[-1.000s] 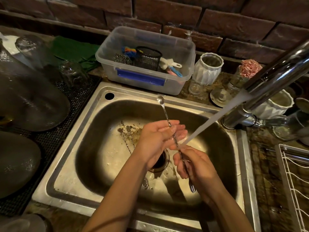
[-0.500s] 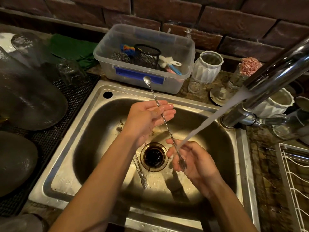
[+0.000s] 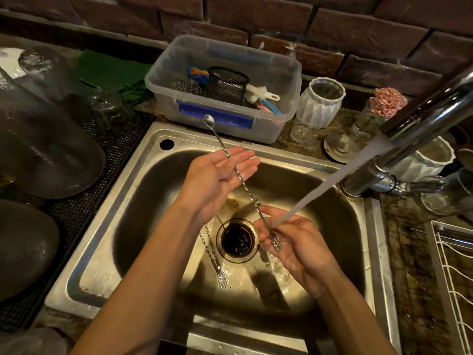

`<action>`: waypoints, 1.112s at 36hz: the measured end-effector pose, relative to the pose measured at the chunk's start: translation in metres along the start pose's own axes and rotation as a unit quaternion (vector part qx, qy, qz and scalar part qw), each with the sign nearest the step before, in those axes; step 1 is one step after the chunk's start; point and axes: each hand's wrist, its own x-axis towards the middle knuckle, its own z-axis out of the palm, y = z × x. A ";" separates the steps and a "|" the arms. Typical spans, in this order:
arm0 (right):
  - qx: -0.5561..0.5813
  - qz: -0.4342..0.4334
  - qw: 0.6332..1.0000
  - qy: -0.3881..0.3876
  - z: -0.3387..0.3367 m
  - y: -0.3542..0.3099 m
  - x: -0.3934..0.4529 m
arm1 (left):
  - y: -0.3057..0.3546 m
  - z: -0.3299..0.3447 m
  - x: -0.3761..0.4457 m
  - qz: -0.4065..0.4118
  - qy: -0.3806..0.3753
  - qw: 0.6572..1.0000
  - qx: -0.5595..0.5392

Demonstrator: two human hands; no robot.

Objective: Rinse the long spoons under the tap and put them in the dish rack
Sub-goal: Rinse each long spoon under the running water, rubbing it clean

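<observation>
A long twisted spoon [image 3: 244, 187] slants over the steel sink [image 3: 107, 216]. Its small bowl points up and left in front of the plastic tub. Its forked lower end sits in my right hand [image 3: 294, 242], whose fingers close around the shaft. The tap's [image 3: 425, 114] water stream [image 3: 322, 188] lands on that hand. My left hand [image 3: 220, 175] is flat, palm up with fingers straight, and the upper shaft lies across it. Two more long spoons [image 3: 213, 254] lie on the sink floor left of the drain [image 3: 238, 239]. The white wire dish rack [image 3: 455, 275] stands at the right edge.
A clear tub [image 3: 286, 80] with scrubbers and a mesh cup sits behind the sink. White ribbed jars [image 3: 320, 103] and glasses stand near the tap's base. Upturned glassware [image 3: 46, 149] rests on a black mat at the left.
My hands have drawn apart along the spoon. The left hand went up toward the sink's back and opened flat; the right now holds the forked end under the stream.
</observation>
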 end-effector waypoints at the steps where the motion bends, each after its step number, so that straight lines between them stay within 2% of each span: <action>1: 0.002 0.001 1.000 0.000 0.000 -0.001 -0.001 | -0.001 -0.001 0.000 0.000 0.001 1.000 -0.007; 8: -0.005 0.010 0.999 0.032 0.000 -0.006 -0.005 | -0.015 -0.006 0.001 0.007 -0.018 0.999 -0.039; 15: -0.105 -0.030 0.992 0.057 0.001 -0.004 -0.010 | -0.044 -0.004 -0.014 -0.017 -0.027 0.999 0.003; 20: -0.171 -0.049 0.981 0.081 0.001 -0.003 -0.018 | -0.067 -0.005 -0.023 -0.013 -0.011 1.000 0.005; 32: -0.233 -0.067 0.966 0.086 0.000 0.005 -0.045 | -0.090 -0.001 -0.039 -0.011 0.031 0.999 0.008; 40: -0.277 -0.052 0.950 0.136 -0.010 0.008 -0.063 | -0.098 0.004 -0.041 -0.051 0.040 0.997 -0.050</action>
